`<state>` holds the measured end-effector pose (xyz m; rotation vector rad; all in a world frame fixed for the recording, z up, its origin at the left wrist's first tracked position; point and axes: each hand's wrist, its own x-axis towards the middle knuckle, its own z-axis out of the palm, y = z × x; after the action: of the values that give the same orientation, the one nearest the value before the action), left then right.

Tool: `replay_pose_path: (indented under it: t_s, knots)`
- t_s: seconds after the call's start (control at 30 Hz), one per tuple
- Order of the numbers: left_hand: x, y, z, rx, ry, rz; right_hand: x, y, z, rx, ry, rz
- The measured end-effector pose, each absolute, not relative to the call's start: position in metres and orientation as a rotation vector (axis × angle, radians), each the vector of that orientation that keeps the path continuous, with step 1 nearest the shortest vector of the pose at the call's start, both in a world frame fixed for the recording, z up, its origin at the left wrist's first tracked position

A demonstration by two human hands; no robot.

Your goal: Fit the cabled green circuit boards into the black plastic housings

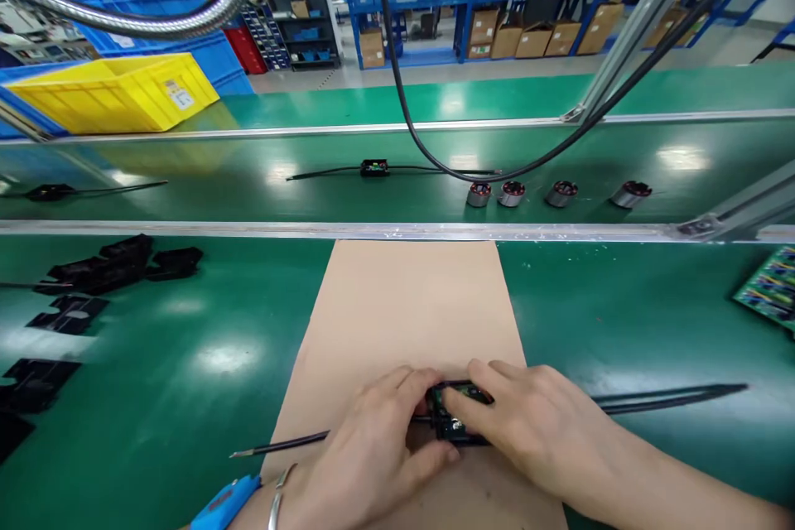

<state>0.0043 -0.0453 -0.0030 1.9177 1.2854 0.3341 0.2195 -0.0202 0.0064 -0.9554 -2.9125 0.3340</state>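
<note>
A small black plastic housing with a green circuit board (456,414) inside lies on the brown sheet, partly hidden by my fingers. My left hand (385,439) grips its left end between fingers and thumb. From the right, my right hand (522,414) presses its fingers on the board and around the housing's far edge. A black cable (291,443) with a bare tip sticks out to the left, under my left hand. Doubled black cables (671,399) stretch off beyond my right wrist. Near my left wrist is a blue object (227,501), with a metal band beside it.
Black plastic parts (124,261) lie at left on the green table. A panel of circuit boards (770,290) sits at right. Beyond the metal rail (248,228) are several small motor-like cylinders (511,194) and a wired housing (374,168). A black cable (403,91) hangs overhead.
</note>
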Motion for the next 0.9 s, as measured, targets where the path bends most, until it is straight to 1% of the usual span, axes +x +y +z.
replay_pose_path:
  t_s: [0.17, 0.4, 0.57, 0.73, 0.9]
  knots:
    - [0.006, -0.048, -0.005, 1.968, 1.334, 0.251, 0.216, -0.022, 0.008, -0.937, -2.941, 0.253]
    - [0.008, -0.048, -0.007, 2.192, 1.319, 0.115, 0.205, -0.017, 0.012, -0.905, -2.874, 0.117]
    - [0.012, -0.04, 0.001, 2.12, 1.316, 0.031, 0.206, -0.012, 0.014, -0.901, -2.87, 0.207]
    - [0.01, -0.041, -0.001, 2.133, 1.278, 0.096, 0.214, -0.014, 0.003, -0.959, -2.874, 0.298]
    - [0.007, -0.045, -0.007, 2.221, 1.266, 0.118, 0.213, -0.019, 0.003, -0.999, -2.861, 0.278]
